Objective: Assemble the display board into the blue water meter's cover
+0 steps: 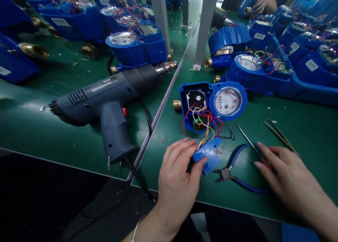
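Between the thumb and fingers of my left hand is a flat piece in blue plastic film. Red, white, yellow and black wires run from it into the open box of a blue water meter, whose round dial faces up. My right hand is closed around the orange handle of a thin screwdriver, its shaft pointing away to the left; the palm side is hidden. Blue-handled cutting pliers lie open between my hands. Just beyond my right hand rest tweezers.
A grey heat gun lies to the left, its cord hanging over the table edge. More blue meters with loose wires crowd the back on both sides. Grey posts stand mid-table. A co-worker's hand holds a meter at the far right.
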`<state>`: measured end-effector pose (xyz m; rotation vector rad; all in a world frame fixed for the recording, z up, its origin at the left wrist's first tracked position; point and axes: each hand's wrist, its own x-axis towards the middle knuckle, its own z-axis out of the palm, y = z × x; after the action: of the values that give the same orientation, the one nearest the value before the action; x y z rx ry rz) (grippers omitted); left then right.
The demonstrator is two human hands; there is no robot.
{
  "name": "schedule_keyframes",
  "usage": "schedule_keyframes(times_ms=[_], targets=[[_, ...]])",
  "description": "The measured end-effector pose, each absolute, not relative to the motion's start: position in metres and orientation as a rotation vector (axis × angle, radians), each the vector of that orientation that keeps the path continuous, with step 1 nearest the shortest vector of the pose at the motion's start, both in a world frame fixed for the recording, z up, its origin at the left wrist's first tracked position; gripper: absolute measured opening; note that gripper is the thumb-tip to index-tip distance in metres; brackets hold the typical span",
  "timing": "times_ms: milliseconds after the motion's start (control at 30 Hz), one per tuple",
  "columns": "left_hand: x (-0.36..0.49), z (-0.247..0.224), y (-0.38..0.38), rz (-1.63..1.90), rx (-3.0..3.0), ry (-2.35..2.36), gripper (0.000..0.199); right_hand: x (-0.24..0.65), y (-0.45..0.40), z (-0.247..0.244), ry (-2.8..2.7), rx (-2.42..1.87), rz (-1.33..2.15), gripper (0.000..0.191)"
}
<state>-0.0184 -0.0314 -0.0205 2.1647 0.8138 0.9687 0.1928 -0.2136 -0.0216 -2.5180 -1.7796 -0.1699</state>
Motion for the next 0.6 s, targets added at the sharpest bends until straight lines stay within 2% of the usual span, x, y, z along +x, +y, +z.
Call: schedule_keyframes(times_ms=[133,267,400,600], targets=[[-0.017,-0.022,-0.032,0.924,2.111,0.847,0.021,0.189,-0.232,-0.025,-1.735,-2.594,-0.12,0.046],[-0.017,-0.023,-0.032,0.881,2.066,0.868,0.024,0.181,-0.239,0.004,-1.678,-2.45,-0.079,0.039],[-0.017,-0.023,-0.033,0.882,2.074,0.846,0.017,0.164,-0.231,0.039,-1.904,-2.248,0.199,0.04],[-0.017,-0.025,-0.033,0.927,2.117,0.814,0.018,0.154,-0.209,0.06,-2.293,-2.07,0.144,0.051]])
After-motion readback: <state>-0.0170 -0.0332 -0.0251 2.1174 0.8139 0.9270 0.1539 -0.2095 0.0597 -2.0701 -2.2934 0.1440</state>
